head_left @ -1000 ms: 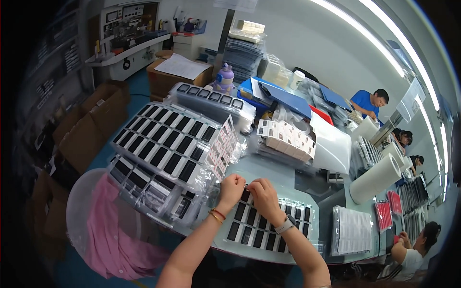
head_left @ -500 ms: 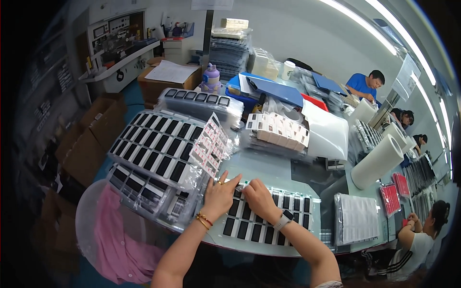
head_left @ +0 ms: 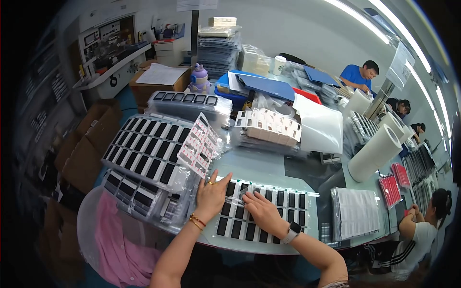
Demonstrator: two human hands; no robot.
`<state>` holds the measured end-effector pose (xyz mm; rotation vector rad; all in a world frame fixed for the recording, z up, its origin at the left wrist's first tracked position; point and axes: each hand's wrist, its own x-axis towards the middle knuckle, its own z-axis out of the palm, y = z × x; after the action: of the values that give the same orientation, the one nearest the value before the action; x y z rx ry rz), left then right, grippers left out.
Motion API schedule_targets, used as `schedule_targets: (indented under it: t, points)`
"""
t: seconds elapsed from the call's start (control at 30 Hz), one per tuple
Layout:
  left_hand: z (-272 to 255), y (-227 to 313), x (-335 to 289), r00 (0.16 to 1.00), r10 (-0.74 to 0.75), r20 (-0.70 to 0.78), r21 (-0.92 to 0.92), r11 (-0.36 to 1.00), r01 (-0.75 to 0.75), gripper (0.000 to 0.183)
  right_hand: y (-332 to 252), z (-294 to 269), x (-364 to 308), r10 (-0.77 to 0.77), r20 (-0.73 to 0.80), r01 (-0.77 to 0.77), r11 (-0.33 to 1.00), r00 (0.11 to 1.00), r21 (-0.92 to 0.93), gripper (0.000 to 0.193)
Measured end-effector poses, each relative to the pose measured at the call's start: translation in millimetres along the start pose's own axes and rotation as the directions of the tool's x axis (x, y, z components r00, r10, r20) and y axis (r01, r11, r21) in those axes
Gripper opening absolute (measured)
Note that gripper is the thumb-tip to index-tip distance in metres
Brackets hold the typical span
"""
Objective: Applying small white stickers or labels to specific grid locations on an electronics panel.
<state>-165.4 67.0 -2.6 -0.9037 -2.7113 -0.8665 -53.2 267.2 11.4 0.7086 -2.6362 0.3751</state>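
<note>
On the bench in front of me lies a clear tray (head_left: 311,225) holding rows of flat black rectangular pieces with white strips between them. My left hand (head_left: 211,196) rests at the tray's upper left corner, its fingers stretched out toward the far edge. Over the upper rows lies my right hand (head_left: 264,213), fingers extended and pressed down on the pieces. A small greyish shiny patch shows by its fingertips, too small to name. Just beyond my left hand, a white sheet of pink-marked labels (head_left: 198,146) leans against stacked trays.
Stacked, plastic-wrapped trays of black pieces (head_left: 144,144) stand at the left. Beyond the work are a stack of pale cards (head_left: 271,126), blue folders (head_left: 266,86) and white rolls (head_left: 375,153). A wrapped pack (head_left: 355,213) lies at right. Co-workers sit farther right.
My right hand has gone from a bunched grip near the tray's far edge to fingers laid down slightly nearer me. My left hand stays at the corner. The whole view has shifted slightly.
</note>
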Motion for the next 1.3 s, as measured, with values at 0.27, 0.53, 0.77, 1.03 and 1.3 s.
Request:
schedule_targets:
  t: [0.27, 0.53, 0.77, 1.03, 1.3]
  points:
    - [3, 1, -2, 0.999, 0.025, -0.032, 0.052, 0.998, -0.023, 0.047, -21, -20, -37, 0.022, 0.031, -0.024, 0.998, 0.999, 0.055, 0.014]
    - [-5, 3, -1, 0.999, 0.026, 0.033, 0.002, 1.000, -0.026, 0.047, -40, -33, -44, 0.073, 0.027, -0.073, 0.997, 0.997, 0.005, 0.016]
    - [-22, 27, -40, 0.967, -0.003, -0.255, -0.293, 0.953, -0.074, 0.034, -43, -32, -1, 0.080, -0.101, -0.091, 0.990, 0.992, -0.107, 0.043]
    - [-21, 72, -95, 0.945, 0.328, -0.017, -0.049, 0.943, -0.328, 0.036, -26, -8, 21, 0.015, -0.107, -0.023, 0.997, 0.994, -0.075, 0.037]
    - [-2, 77, -92, 0.968, 0.250, 0.014, 0.060, 0.966, -0.250, 0.042, -31, -28, 0, 0.107, -0.060, -0.104, 0.993, 0.992, 0.050, 0.042]
